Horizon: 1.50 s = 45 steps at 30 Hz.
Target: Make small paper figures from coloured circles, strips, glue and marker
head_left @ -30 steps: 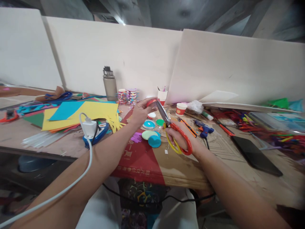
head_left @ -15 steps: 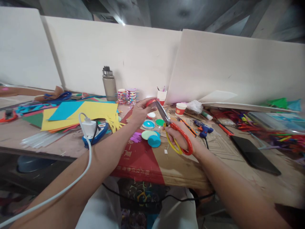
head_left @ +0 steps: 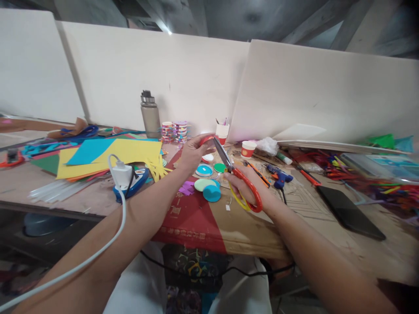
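My left hand (head_left: 193,152) pinches a small red paper piece (head_left: 207,139) above the table. My right hand (head_left: 250,189) grips red-and-yellow-handled scissors (head_left: 240,181), whose blades point up and left and meet the red piece. Below the hands lie round paper cut-outs: a teal disc (head_left: 204,170), a green disc (head_left: 219,167), a pale green disc (head_left: 203,185) and a blue disc (head_left: 212,193). Purple scraps (head_left: 187,189) rest on the red-and-brown cardboard (head_left: 196,218).
Yellow and blue paper sheets (head_left: 111,155) are stacked at left, beside a white charger with cable (head_left: 121,174). A grey bottle (head_left: 150,115), tape rolls (head_left: 175,131) and paper cups (head_left: 248,149) stand at the back. A blue glue gun (head_left: 279,176), black tablet (head_left: 349,211) and pipe cleaners (head_left: 376,183) lie right.
The scissors and my right hand have shifted slightly; the blades sit a little closer on the red piece. My left hand stays in place.
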### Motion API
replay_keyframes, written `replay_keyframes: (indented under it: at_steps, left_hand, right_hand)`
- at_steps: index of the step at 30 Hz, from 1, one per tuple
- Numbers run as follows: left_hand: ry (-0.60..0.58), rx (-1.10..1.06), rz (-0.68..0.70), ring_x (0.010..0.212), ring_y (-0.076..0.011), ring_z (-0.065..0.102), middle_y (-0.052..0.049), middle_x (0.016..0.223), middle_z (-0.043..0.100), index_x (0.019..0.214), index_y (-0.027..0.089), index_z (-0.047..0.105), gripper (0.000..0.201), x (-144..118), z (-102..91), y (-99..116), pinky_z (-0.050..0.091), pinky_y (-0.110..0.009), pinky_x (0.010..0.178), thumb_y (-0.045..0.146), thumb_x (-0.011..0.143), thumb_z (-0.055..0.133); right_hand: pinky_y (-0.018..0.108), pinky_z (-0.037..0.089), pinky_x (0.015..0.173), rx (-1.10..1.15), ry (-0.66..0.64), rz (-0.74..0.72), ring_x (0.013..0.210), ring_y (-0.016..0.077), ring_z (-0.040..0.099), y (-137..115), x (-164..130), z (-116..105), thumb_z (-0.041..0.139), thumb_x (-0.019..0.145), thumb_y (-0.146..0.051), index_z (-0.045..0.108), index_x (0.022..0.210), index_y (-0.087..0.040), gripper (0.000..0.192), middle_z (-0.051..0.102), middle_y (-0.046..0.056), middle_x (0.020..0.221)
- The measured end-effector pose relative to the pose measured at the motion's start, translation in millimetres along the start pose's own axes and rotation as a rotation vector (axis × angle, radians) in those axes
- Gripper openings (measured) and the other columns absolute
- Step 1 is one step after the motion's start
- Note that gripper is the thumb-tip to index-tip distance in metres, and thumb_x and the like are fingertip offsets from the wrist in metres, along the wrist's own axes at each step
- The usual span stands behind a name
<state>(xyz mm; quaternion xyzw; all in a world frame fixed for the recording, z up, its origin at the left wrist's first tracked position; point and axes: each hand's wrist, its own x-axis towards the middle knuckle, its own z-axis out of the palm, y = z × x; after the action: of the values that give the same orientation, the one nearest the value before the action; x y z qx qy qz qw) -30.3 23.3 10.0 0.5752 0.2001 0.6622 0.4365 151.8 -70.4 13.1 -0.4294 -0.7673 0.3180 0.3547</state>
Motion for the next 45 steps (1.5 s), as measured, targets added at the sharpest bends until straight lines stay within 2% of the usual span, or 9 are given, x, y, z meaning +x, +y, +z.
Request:
replay_keyframes:
  at_steps: [5, 17, 22, 29, 45]
  left_hand:
    - [0.026, 0.046, 0.009, 0.097, -0.0206, 0.069, -0.004, 0.103, 0.074, 0.104, 0.02, 0.073, 0.032, 1.2, -1.7, 0.5, 0.059, -0.04, 0.086, 0.031, 0.074, 0.073]
    - [0.006, 0.213, 0.09, 0.098, -0.0201, 0.067, -0.005, 0.107, 0.072, 0.112, 0.021, 0.073, 0.035, 0.3, -3.9, -8.1, 0.057, -0.036, 0.088, 0.03, 0.078, 0.069]
    - [0.019, 0.284, 0.095, 0.098, -0.0197, 0.067, -0.004, 0.107, 0.072, 0.112, 0.021, 0.073, 0.035, -0.6, -2.8, -7.8, 0.056, -0.034, 0.088, 0.025, 0.077, 0.067]
    - [0.067, 0.244, 0.061, 0.102, -0.0222, 0.067, -0.004, 0.105, 0.073, 0.109, 0.022, 0.074, 0.036, -3.1, 1.1, -6.5, 0.055, -0.033, 0.09, 0.021, 0.074, 0.067]
    - [0.069, 0.283, 0.079, 0.104, -0.0216, 0.067, -0.003, 0.106, 0.073, 0.111, 0.023, 0.074, 0.037, -4.1, 0.5, -8.0, 0.054, -0.033, 0.091, 0.019, 0.076, 0.064]
  right_hand:
    - [0.022, 0.045, 0.049, 0.022, -0.038, 0.017, 0.049, 0.0119, 0.058, 13.5, 6.3, 4.1, 0.051, 0.089, -0.038, 0.05, 0.083, -0.022, 0.017, 0.056, -0.006, 0.058]
    - [0.022, 0.041, 0.051, -0.148, 0.005, -0.044, 0.048, 0.0107, 0.052, 7.1, 2.4, 2.5, 0.045, 0.092, -0.036, 0.047, 0.074, -0.022, 0.024, 0.055, -0.004, 0.055]
    - [0.022, 0.043, 0.052, -0.104, -0.007, -0.042, 0.046, 0.0098, 0.053, 4.9, 1.0, 3.9, 0.043, 0.094, -0.036, 0.048, 0.076, -0.022, 0.024, 0.055, -0.004, 0.056]
    - [0.021, 0.044, 0.046, -0.015, -0.034, 0.001, 0.044, 0.0103, 0.053, 1.7, -0.3, 6.2, 0.042, 0.094, -0.036, 0.048, 0.079, -0.022, 0.021, 0.054, -0.004, 0.055]
    - [0.022, 0.041, 0.043, 0.019, -0.025, 0.038, 0.04, 0.0099, 0.05, -2.6, -2.2, 8.2, 0.041, 0.094, -0.034, 0.045, 0.077, -0.022, 0.021, 0.052, -0.005, 0.054]
